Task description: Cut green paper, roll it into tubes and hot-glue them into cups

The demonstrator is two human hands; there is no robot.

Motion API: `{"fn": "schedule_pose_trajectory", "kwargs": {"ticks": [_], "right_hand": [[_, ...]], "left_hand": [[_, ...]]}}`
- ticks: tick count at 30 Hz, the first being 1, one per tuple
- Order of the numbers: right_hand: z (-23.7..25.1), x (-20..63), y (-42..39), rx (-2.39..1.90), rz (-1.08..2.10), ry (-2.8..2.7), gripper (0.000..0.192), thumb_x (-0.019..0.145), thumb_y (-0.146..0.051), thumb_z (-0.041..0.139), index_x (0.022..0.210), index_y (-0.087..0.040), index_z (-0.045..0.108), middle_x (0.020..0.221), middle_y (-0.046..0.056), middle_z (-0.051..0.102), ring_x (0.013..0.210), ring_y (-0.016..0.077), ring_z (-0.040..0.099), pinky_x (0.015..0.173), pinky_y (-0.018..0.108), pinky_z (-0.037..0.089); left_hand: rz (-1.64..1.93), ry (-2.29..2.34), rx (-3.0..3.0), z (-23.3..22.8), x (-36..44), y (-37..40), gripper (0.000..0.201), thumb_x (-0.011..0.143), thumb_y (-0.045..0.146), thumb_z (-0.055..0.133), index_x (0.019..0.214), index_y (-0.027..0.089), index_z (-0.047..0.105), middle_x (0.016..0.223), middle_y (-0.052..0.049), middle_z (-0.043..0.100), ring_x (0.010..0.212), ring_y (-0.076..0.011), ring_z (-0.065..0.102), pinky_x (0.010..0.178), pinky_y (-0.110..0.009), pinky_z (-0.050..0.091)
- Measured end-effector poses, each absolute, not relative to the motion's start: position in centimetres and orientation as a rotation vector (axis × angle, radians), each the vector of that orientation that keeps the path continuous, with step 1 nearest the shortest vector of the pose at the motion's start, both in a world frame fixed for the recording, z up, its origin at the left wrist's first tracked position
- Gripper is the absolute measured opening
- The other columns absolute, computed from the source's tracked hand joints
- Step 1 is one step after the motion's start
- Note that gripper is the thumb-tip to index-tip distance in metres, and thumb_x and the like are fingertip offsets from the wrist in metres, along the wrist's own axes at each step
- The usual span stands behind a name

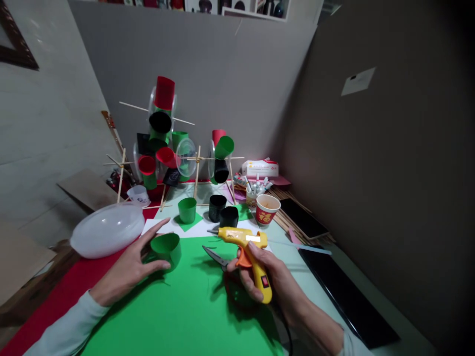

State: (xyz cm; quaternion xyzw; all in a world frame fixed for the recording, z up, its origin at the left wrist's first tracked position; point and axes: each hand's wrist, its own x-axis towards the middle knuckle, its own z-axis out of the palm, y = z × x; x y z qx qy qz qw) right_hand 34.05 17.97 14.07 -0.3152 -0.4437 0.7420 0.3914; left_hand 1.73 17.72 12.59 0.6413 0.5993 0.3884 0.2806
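Glue gun (246,247) barrel lies level, nozzle pointing left; your right hand (265,277) has its fingers clenched around the grip. Your left hand (133,267), fingers released, rests against the green paper cylinder (167,248).

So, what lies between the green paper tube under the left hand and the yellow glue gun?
In the head view, only bare green paper sheet and the scissors' tip lie between green tube and glue gun.

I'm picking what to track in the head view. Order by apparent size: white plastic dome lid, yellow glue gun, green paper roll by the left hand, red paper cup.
1. white plastic dome lid
2. yellow glue gun
3. and 4. unsure: green paper roll and red paper cup look alike, and the cup sits farther away.
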Motion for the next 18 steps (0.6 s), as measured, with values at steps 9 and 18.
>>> {"fn": "schedule_pose_trajectory", "kwargs": {"ticks": [9,18], "right_hand": [[12.5,34.0,18.4,-0.810,1.963,-1.089,0.071,0.089,-0.071,0.062,0.084,-0.003,0.080,0.040,-0.001,0.051,0.033,0.0062,0.034,0.039,0.018,0.022],[12.3,36.0,18.5,-0.851,1.965,-0.902,0.060,0.088,-0.066,0.068,0.079,-0.007,0.077,0.049,-0.002,0.052,0.039,0.0046,0.037,0.038,0.016,0.023]], "left_hand": [[1.093,1.755,1.786,11.8,3.1,17.5,0.104,0.074,0.051,0.083,0.163,0.031,0.031,0.163,-0.017,0.050,0.148,-0.0434,0.047,0.121,-0.065,0.035],[1.050,1.722,1.806,10.9,1.7,17.8,0.100,0.077,0.062,0.076,0.161,0.027,0.036,0.163,-0.020,0.049,0.148,-0.0466,0.046,0.120,-0.067,0.035]]}}
